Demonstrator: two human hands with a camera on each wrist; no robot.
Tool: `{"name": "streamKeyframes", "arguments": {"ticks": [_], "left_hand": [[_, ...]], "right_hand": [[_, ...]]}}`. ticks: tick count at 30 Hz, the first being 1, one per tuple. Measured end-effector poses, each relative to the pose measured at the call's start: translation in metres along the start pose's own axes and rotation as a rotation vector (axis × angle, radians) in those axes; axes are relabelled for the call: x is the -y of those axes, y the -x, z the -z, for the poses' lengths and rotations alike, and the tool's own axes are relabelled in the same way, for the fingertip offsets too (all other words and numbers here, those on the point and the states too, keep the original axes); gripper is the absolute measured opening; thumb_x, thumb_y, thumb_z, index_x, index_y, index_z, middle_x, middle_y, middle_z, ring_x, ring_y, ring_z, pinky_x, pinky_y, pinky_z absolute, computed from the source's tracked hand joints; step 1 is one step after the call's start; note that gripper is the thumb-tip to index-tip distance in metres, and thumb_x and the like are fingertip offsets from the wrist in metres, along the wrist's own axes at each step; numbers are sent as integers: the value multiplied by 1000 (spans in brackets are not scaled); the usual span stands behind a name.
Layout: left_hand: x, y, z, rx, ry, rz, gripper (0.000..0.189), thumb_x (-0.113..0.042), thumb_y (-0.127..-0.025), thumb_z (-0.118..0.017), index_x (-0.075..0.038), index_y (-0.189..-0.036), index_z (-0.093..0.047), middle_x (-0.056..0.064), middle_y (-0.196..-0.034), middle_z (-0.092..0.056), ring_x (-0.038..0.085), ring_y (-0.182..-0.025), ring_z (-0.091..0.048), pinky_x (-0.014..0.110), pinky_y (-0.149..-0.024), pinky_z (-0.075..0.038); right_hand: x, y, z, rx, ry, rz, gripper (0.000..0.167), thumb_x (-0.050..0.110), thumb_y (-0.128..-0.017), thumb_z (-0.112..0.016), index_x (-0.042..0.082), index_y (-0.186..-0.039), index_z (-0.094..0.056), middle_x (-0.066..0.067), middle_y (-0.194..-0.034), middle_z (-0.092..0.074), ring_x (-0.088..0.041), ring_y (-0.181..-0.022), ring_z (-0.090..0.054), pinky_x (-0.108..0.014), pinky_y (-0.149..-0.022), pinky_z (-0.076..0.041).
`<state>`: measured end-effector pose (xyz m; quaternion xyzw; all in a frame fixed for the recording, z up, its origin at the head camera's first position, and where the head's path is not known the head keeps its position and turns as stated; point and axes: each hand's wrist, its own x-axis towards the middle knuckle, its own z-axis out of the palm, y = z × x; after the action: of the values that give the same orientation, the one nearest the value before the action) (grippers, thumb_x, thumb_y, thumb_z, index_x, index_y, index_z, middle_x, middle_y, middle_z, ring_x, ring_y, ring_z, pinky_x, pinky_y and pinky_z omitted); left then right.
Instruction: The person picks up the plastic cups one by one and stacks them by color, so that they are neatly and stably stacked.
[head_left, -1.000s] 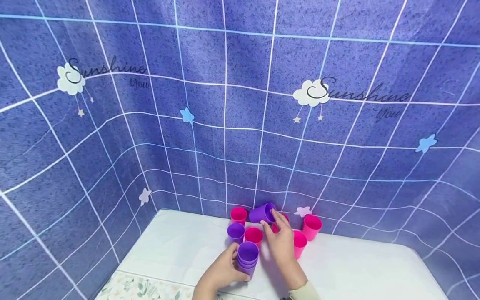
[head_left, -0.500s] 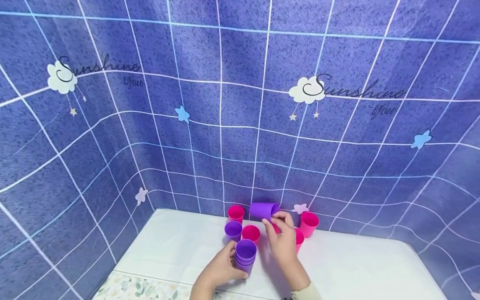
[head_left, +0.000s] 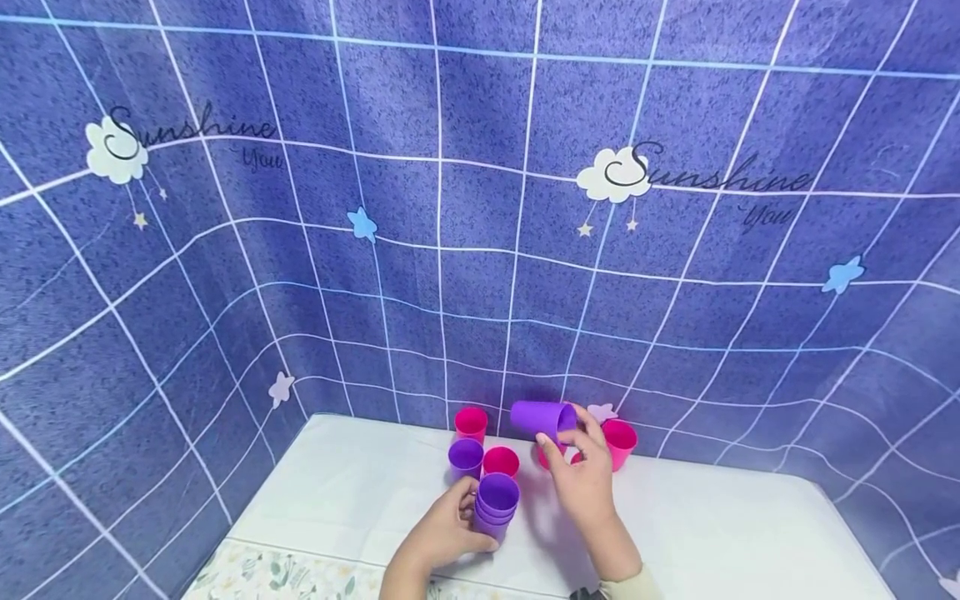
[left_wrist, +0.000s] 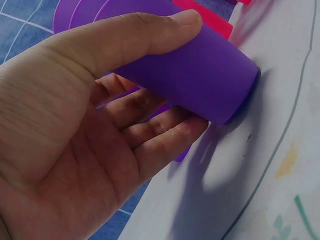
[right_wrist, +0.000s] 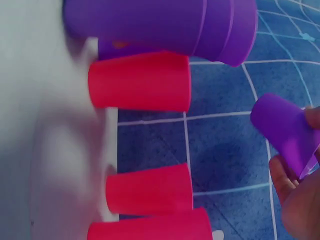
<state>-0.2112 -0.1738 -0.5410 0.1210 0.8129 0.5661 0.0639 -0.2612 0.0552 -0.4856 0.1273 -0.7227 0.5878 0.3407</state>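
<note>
Three nested purple cups [head_left: 497, 515] sit at lower centre, gripped by your left hand [head_left: 447, 529]; can't tell if their base touches the tabletop [head_left: 712, 517]. Your right hand [head_left: 588, 479] pinches a fourth purple cup [head_left: 534, 417] near its rim, tipped on its side above and right of those three. I'd call the nesting partway: that one isn't in yet, one upright purple cup [head_left: 466, 460] stands loose upper left of them, and at least four pink cups [head_left: 470, 423] aren't visibly nested.
</note>
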Motion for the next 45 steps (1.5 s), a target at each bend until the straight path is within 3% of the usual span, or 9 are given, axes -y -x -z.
{"name": "streamKeyframes", "arguments": {"ticks": [4,7,9,15,20,25,36,40,45], "left_hand": [[0,-1,1,-5,14,-13,68,-4,-70,-92,-9,-129,-58,7,-116,-69,20,-107,-64,30,-93,-59],[-1,-2,1,-4,37,-26,68,-2,-71,-91,-4,-131,-59,10,-118,-69,20,-107,-66,28,-93,-59],[-1,-2,1,-3,44,-31,69,-1,-72,-91,-1,-134,-60,12,-121,-70,20,-109,-67,29,-95,-59],[1,-3,1,-11,19,-34,70,-3,-76,-90,3,-138,-60,15,-128,-70,26,-115,-68,43,-101,-60],[2,-3,2,-23,-11,-27,68,-8,-77,-91,3,-138,-61,16,-127,-72,30,-115,-70,48,-102,-60],[2,-2,1,-24,-11,-32,69,-7,-77,-90,5,-138,-61,19,-127,-71,32,-115,-70,51,-102,-60],[5,-4,3,-25,-23,-28,68,-10,-78,-90,4,-138,-60,17,-127,-71,30,-115,-70,48,-101,-60],[4,-4,3,-23,-25,-29,68,-10,-78,-90,4,-137,-60,17,-126,-71,29,-113,-70,42,-99,-61],[4,-4,4,-17,-17,-37,68,-7,-78,-90,6,-137,-59,18,-127,-71,30,-114,-70,46,-100,-61]], "right_hand": [[1,-2,4,24,-121,-108,46,-4,-80,-88,-6,-115,-57,-17,-129,-66,-8,-104,-65,-10,-81,-52],[1,-4,7,40,-103,-110,68,-3,-80,-87,-1,-140,-56,-15,-119,-65,-5,-92,-59,-10,-76,-49],[0,-4,9,62,-66,-93,71,-1,-80,-87,2,-145,-58,-13,-117,-65,-5,-91,-58,-10,-77,-48],[-3,-4,11,144,31,-95,56,4,-84,-83,12,-137,-68,-8,-122,-67,-7,-103,-60,-14,-91,-53],[-8,-1,9,208,85,-90,53,3,-81,-78,15,-132,-70,-4,-120,-68,-10,-103,-60,-24,-87,-56],[-11,3,5,265,109,-66,53,7,-79,-77,17,-130,-70,1,-115,-69,-9,-100,-61,-26,-83,-56],[-9,7,1,393,92,-114,52,16,-80,-84,19,-129,-68,0,-120,-68,-12,-98,-65,-26,-83,-60],[-6,7,4,463,73,-128,50,25,-79,-89,20,-124,-67,1,-114,-69,-11,-95,-67,-26,-83,-60],[-4,5,5,551,51,-179,51,32,-77,-93,24,-120,-65,4,-107,-69,-10,-92,-70,-26,-83,-61]]}}
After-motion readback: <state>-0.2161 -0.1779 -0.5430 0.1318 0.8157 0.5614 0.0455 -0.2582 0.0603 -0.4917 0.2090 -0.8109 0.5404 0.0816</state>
